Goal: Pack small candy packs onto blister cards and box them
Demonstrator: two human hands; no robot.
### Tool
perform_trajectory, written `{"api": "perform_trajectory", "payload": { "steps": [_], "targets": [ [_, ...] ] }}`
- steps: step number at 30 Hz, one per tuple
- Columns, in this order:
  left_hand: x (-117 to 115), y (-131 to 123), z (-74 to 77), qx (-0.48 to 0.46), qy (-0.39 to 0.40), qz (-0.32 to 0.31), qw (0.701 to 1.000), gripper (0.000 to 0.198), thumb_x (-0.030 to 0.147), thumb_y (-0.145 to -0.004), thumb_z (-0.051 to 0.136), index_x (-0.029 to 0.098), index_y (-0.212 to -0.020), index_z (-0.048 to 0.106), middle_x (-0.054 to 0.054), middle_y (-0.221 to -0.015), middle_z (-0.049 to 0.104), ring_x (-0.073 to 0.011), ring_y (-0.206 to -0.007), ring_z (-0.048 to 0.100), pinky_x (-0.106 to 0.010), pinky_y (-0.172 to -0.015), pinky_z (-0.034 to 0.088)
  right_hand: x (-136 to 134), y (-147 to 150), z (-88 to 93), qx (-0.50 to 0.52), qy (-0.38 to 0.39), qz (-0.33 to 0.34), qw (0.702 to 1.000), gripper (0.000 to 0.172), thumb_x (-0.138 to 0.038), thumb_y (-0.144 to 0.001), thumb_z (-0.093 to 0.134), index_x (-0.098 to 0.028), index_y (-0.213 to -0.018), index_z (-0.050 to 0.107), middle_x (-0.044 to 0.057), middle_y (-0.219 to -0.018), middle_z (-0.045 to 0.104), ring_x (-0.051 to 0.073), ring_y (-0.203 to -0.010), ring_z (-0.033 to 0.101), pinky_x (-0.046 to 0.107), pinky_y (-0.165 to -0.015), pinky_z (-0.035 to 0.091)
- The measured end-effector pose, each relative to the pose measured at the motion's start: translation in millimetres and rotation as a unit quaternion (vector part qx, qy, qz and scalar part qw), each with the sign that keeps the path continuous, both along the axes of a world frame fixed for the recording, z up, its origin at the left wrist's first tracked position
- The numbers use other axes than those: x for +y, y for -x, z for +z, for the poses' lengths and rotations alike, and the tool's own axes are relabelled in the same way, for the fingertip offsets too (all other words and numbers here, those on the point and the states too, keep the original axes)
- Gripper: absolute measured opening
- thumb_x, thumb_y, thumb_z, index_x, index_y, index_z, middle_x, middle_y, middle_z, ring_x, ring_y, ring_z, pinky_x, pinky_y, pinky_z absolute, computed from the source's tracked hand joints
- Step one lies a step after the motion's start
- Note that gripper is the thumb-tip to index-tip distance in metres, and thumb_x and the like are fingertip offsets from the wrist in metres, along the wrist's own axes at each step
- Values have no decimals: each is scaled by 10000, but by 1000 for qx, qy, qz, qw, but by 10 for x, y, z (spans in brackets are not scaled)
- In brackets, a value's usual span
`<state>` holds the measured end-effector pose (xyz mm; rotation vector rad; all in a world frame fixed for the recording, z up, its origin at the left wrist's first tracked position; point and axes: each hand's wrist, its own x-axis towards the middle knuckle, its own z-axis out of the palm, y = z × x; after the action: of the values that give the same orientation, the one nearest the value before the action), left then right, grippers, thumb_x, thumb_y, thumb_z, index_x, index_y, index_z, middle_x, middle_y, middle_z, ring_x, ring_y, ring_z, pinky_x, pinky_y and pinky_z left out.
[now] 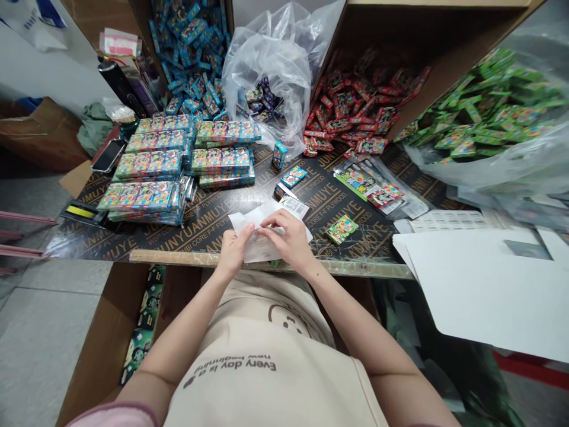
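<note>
My left hand (234,252) pinches the left side of a white sheet (260,245) over the table's front edge. Thumb and fingers of my right hand (287,237) close on the sheet's upper right part. Just beyond it on the table are a white barcoded label (293,207) and a small blue box (294,176) lying flat. Another blue box (279,155) stands upright farther back. To the right of my right hand lies a small green box (341,229). A bit of green shows beneath the sheet; what it is cannot be made out.
Stacks of wrapped small boxes (142,196) fill the table's left side. Behind are piles of blue boxes (191,53), red boxes (351,107) and green boxes (502,107), plus a clear bag (267,53). Flat packages (377,187) and white sheets (489,284) lie right.
</note>
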<state>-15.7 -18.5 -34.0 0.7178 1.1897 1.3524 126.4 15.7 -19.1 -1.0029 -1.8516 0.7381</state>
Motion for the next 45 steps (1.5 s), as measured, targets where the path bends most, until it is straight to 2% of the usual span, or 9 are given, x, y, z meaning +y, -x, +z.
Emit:
{"api": "perform_trajectory", "payload": {
  "steps": [5,11,16,19,23,27,31,38,45],
  "targets": [
    [-2,-30,-16,12,-21,32,999,343,456,-705,756,117,-750,727,-14,-713,702,-126,-627,611,-225,-622,472,-58,29,14,-35,-80,-27,996,161,-216,-888,606,-214,-727,611,31,-739,605,196,-773,572,337,-718,455],
    [105,45,5,-44,6,96,994,369,448,-612,816,116,-735,713,-24,-704,721,-135,-595,631,-227,-592,492,-92,25,-10,45,-130,-25,990,107,-182,-905,578,-217,-804,578,29,-823,633,184,-812,599,338,-742,479],
    [116,79,-3,-52,20,124,991,438,472,-570,840,120,-803,721,-62,-804,755,-202,-744,706,-262,-690,536,-66,-30,-1,156,-61,-171,971,14,-233,-905,586,-220,-910,583,12,-854,613,151,-790,591,306,-735,489],
    [89,28,20,-69,25,119,990,482,483,-570,843,120,-863,721,-75,-836,760,-235,-831,718,-298,-762,549,-91,-11,-20,126,-9,-131,983,245,-257,-860,653,-234,-1092,579,3,-890,645,143,-753,606,300,-721,510],
    [65,-27,116,-119,65,95,986,486,451,-569,854,100,-876,718,-80,-763,751,-252,-794,724,-335,-770,562,-148,56,-85,66,-15,-75,995,492,-283,-844,686,-274,-1300,502,20,-968,703,192,-870,666,372,-841,527],
    [68,-40,221,-166,112,94,975,302,319,-686,799,74,-844,719,-81,-715,742,-200,-670,712,-312,-745,574,-147,87,-97,14,-110,-88,990,530,-272,-888,640,-293,-1384,453,18,-927,734,216,-915,660,409,-883,502],
    [91,-66,240,-226,146,109,957,153,213,-813,674,69,-845,713,-80,-732,745,-151,-598,684,-297,-754,581,-117,89,-54,-48,-236,-91,966,564,-189,-915,596,-303,-1435,409,-2,-883,741,193,-807,633,374,-795,468],
    [128,-124,185,-286,188,92,935,198,236,-837,665,65,-929,703,-96,-790,743,-170,-643,692,-318,-771,579,-79,41,-9,-99,-306,-86,943,605,-128,-913,585,-280,-1461,378,3,-881,744,178,-792,628,342,-756,436],
    [88,-166,265,-301,215,103,923,233,220,-915,544,50,-1004,675,-103,-772,742,-165,-628,693,-303,-750,585,-19,7,-189,-96,-382,-68,917,574,-58,-894,547,-275,-1416,447,-29,-855,752,142,-818,650,321,-819,432]
  ]
}}
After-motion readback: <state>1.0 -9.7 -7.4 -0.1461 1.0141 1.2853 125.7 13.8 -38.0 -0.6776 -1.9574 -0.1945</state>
